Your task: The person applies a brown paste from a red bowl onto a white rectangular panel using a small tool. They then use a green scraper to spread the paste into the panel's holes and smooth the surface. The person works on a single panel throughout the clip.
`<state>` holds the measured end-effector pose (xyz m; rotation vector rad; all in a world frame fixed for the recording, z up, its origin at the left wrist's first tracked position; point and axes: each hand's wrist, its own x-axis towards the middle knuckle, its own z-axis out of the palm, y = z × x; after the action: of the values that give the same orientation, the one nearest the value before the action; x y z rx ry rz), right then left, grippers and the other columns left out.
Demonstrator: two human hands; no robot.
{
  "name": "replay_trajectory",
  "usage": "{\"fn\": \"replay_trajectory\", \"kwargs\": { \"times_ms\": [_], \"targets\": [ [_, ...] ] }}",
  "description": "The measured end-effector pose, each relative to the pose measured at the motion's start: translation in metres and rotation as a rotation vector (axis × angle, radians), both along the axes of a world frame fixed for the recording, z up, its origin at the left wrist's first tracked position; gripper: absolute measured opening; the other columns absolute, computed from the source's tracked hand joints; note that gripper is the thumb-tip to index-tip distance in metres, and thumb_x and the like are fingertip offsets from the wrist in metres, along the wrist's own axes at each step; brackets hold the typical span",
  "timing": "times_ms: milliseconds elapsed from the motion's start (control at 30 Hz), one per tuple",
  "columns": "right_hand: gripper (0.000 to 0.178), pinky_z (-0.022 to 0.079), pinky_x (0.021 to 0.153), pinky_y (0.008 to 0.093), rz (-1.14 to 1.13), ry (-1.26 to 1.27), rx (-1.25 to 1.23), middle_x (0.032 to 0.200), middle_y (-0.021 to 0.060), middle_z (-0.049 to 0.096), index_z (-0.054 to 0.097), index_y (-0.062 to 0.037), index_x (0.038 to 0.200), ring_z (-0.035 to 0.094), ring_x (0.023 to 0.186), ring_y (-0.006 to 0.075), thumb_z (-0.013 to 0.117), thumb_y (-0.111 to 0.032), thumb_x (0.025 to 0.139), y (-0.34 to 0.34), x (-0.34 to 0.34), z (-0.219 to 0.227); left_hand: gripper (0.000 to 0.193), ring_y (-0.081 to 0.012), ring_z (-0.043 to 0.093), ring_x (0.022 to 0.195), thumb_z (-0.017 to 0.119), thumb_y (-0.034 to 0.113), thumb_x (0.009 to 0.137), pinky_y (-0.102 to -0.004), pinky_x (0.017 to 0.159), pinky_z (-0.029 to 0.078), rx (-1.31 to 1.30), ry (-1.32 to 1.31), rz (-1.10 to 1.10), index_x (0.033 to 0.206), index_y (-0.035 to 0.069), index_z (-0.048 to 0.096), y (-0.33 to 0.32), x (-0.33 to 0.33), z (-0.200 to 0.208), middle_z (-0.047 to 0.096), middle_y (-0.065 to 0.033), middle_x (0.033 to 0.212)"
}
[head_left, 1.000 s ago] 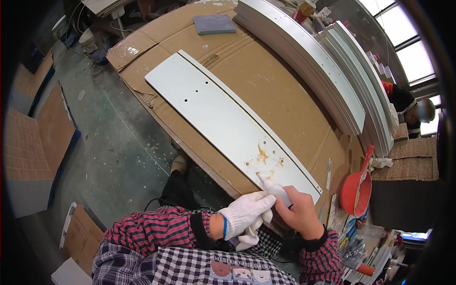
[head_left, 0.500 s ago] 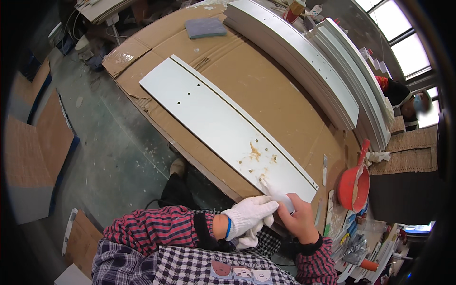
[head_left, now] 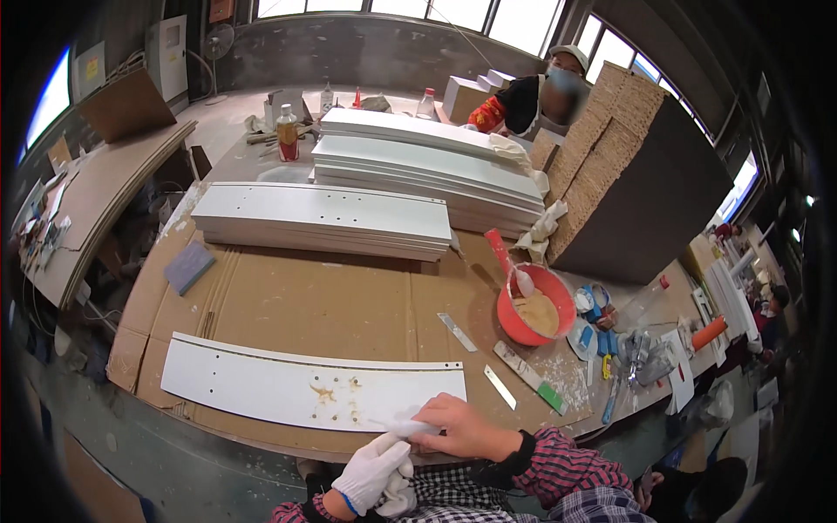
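My right hand [head_left: 462, 427] is bare and closed around a white squeeze bottle [head_left: 410, 424], which lies low over the near edge of a white panel, close to its right end. Just below, my left hand [head_left: 373, 475] wears a white knitted glove with a blue cuff. Its fingers are closed on a bunched white glove [head_left: 399, 495], partly hidden behind them. The curved white panel [head_left: 261, 375] rests flat on cardboard, with a dark groove along its far edge. Brown filler smears [head_left: 324, 394] surround several holes in its middle.
Stacked white panels [head_left: 323, 213] stand beyond the cardboard [head_left: 288, 296]. A red long-handled pan [head_left: 514, 324] holds tan paste and a white tool. Scraper blades [head_left: 457, 332] lie nearby. A grey-blue block [head_left: 188, 268] sits left. Across the table is a masked person [head_left: 520, 100].
My view has swung to the right and up, so the panel now lies nearly level across it. My left hand has dropped slightly away from the bottle, which my right hand still holds.
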<state>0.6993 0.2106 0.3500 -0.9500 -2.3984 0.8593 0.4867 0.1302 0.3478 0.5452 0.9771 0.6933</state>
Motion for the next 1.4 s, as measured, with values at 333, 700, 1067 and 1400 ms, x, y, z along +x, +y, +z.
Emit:
{"fn": "replay_trajectory", "kwargs": {
  "times_ms": [333,700,1067,1400],
  "targets": [
    [0.027,0.049,0.071,0.0281,-0.899,0.234,0.156,0.094,0.0034,0.069,0.068,-0.0023,0.104,0.062,0.083,0.0108,0.079,-0.017,0.084,0.069,0.153,0.052,0.040,-0.0110,0.050,0.046,0.056,0.033,0.102,-0.0229,0.040,0.041,0.011,0.194,0.285,0.135,0.011,0.059,-0.042,-0.049,-0.005,0.047,0.0044,0.064],
    [0.028,0.052,0.064,0.0402,-0.862,-0.551,0.150,0.077,0.0148,0.071,0.069,0.0014,0.087,0.070,0.071,0.0289,0.072,-0.023,0.075,0.141,0.233,0.009,0.036,-0.0068,0.044,0.045,0.051,0.021,0.106,-0.0219,0.043,0.041,-0.032,0.194,0.582,0.134,-0.001,0.055,-0.077,-0.101,-0.012,0.058,-0.0003,0.068],
    [0.013,0.046,0.060,0.0308,-0.805,-0.231,0.152,0.070,0.0075,0.062,0.064,0.0008,0.085,0.058,0.065,0.0107,0.072,-0.009,0.088,0.073,0.166,0.042,0.039,-0.0063,0.045,0.046,0.052,0.025,0.105,-0.0240,0.049,0.049,-0.012,0.099,0.696,0.136,0.001,0.054,-0.075,-0.104,-0.016,0.058,0.0014,0.069],
    [0.022,0.051,0.066,0.0365,0.066,-0.248,0.401,0.084,0.0081,0.063,0.073,-0.0108,0.103,0.063,0.076,0.0261,0.065,-0.006,0.084,0.035,-0.048,0.029,0.039,-0.0052,0.045,0.047,0.056,0.017,0.103,-0.0226,0.048,0.046,0.058,0.356,0.703,0.138,0.001,0.055,-0.033,-0.115,-0.003,0.058,0.0013,0.069]
  ]
}}
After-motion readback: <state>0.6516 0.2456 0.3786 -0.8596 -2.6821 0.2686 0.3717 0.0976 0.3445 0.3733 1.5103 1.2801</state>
